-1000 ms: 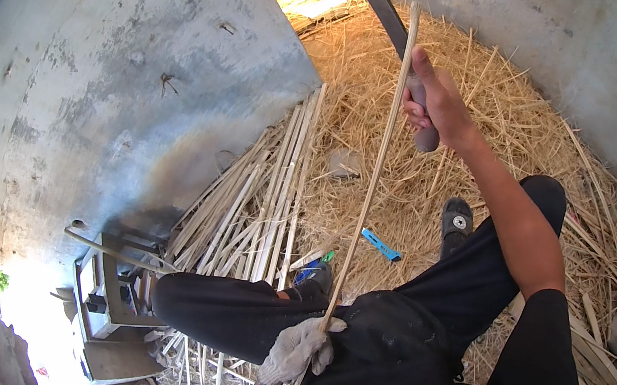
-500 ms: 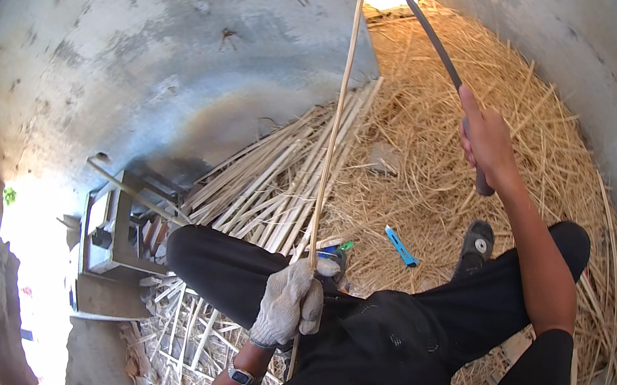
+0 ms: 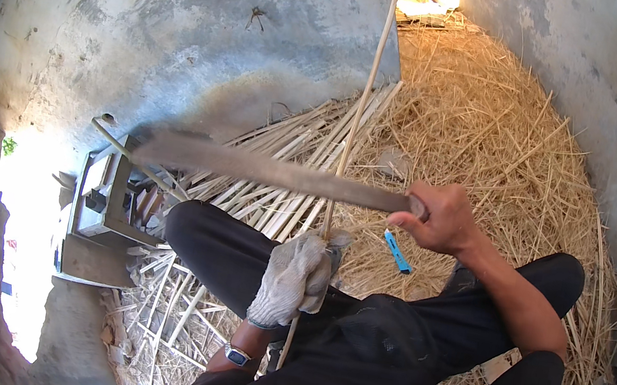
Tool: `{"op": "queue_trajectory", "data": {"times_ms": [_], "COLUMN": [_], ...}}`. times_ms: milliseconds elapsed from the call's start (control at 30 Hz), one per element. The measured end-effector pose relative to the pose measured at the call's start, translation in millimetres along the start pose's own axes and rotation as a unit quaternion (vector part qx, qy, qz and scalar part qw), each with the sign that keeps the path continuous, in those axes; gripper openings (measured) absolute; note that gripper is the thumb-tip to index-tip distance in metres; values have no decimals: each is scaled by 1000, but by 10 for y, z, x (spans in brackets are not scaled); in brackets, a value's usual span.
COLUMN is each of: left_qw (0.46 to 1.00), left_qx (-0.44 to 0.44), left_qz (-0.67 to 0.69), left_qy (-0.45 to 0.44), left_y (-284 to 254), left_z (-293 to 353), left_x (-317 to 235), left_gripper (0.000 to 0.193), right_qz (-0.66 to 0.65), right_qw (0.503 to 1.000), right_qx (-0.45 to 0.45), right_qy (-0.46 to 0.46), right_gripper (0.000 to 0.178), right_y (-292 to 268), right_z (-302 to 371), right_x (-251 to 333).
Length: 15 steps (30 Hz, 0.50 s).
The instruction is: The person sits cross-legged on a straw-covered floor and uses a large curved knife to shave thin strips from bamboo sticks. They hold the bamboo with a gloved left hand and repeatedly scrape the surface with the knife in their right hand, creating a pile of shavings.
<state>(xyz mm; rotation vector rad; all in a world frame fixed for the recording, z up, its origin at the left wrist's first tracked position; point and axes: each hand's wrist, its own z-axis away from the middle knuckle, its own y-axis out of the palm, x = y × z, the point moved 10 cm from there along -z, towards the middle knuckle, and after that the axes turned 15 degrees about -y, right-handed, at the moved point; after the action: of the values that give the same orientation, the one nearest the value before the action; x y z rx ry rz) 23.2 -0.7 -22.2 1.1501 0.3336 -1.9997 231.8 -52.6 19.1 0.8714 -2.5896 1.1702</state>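
Note:
A white knit glove covers my left hand (image 3: 292, 281), which is closed around a long, thin bamboo strip (image 3: 367, 92). The strip stands up from between my legs and leans slightly right at its top; its lower end runs below the glove. My bare right hand (image 3: 444, 219) grips the handle of a machete (image 3: 279, 174). The long blade lies crosswise, tip to the left, passing in front of the strip just above the glove. Its tip is smeared by motion. Whether the edge touches the strip I cannot tell.
Split bamboo strips (image 3: 296, 145) lie in a pile beyond my left knee. Shavings (image 3: 498, 134) cover the floor ahead and right. A blue utility knife (image 3: 397, 252) rests on them. At left stands a box-like frame (image 3: 106, 220) beside a concrete wall (image 3: 183, 16).
My right hand has come down and slightly left. The machete has swung from pointing up and away to lying crosswise over the strip. The strip's top leans further right.

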Motion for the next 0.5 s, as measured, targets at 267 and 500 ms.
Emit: {"op": "queue_trajectory", "data": {"times_ms": [267, 500], "left_qw": [1000, 995], "left_qx": [-9, 57], "left_qz": [2, 70], "left_qy": [1, -29], "left_y": [55, 141], "left_z": [130, 117], "left_x": [25, 167], "left_gripper": [48, 46], "right_qz": [105, 152], "right_qw": [993, 987], "right_qx": [-27, -48], "right_qy": [-51, -5], "right_gripper": [64, 67], "right_y": [80, 6], "right_z": [-14, -34], "right_x": [-58, -338]}}
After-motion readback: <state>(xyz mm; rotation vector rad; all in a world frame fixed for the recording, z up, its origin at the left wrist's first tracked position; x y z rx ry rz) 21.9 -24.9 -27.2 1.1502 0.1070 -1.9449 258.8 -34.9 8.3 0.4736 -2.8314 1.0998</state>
